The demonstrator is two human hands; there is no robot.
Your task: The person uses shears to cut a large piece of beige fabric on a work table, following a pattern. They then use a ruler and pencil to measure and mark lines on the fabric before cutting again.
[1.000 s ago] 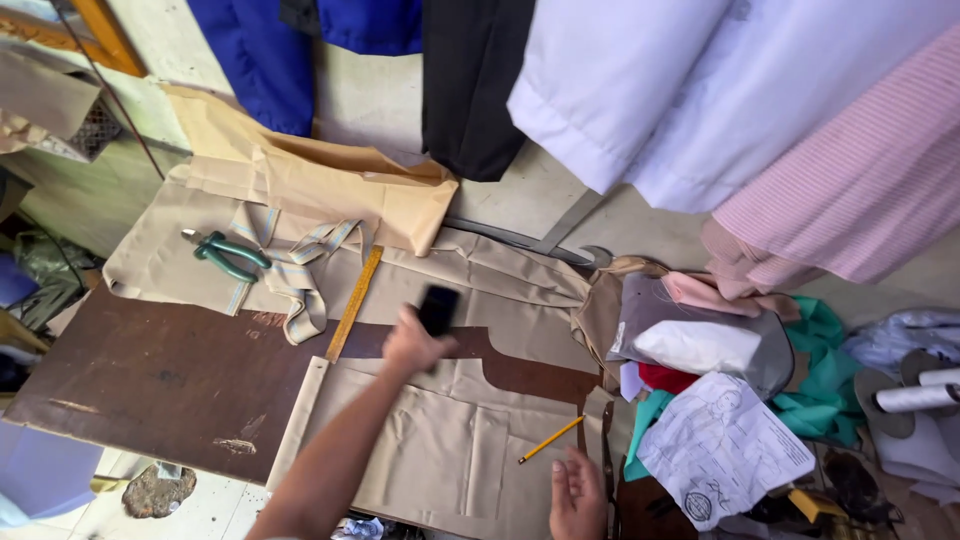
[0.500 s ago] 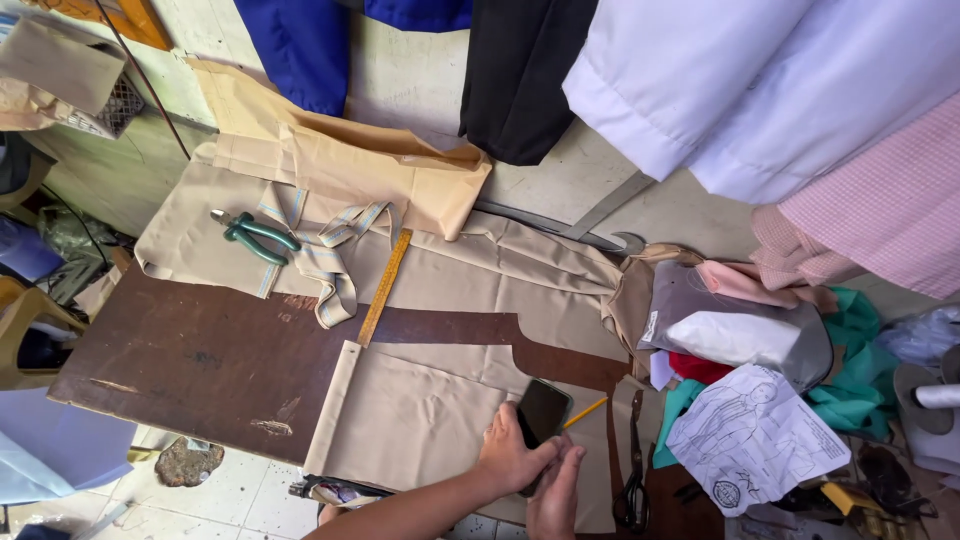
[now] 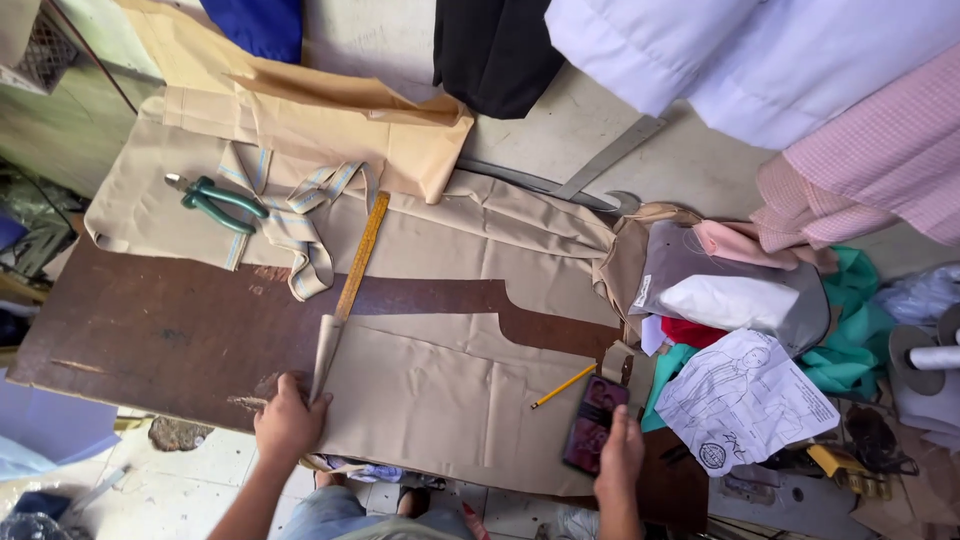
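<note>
My left hand (image 3: 288, 420) grips the near left corner of a beige cut fabric piece (image 3: 430, 395) that lies on the brown worktable (image 3: 160, 330); the fabric's left edge is curled up. My right hand (image 3: 620, 455) rests at the table's near right edge, fingers on a dark phone (image 3: 595, 423) lying flat on the fabric. A yellow pencil (image 3: 563, 386) lies just beyond the phone. A yellow wooden ruler (image 3: 362, 255) runs diagonally from the fabric's curled edge toward the back.
Green-handled scissors (image 3: 215, 203) and a striped cloth strip (image 3: 290, 225) lie on more beige fabric at the back left. A metal square (image 3: 590, 180) sits behind. Folded cloths (image 3: 730, 285) and a sketch paper (image 3: 745, 400) crowd the right. Garments hang overhead.
My left hand went from holding the phone over mid-table to gripping the fabric's left corner. The phone now lies at the right edge under my right hand. The camera shifted.
</note>
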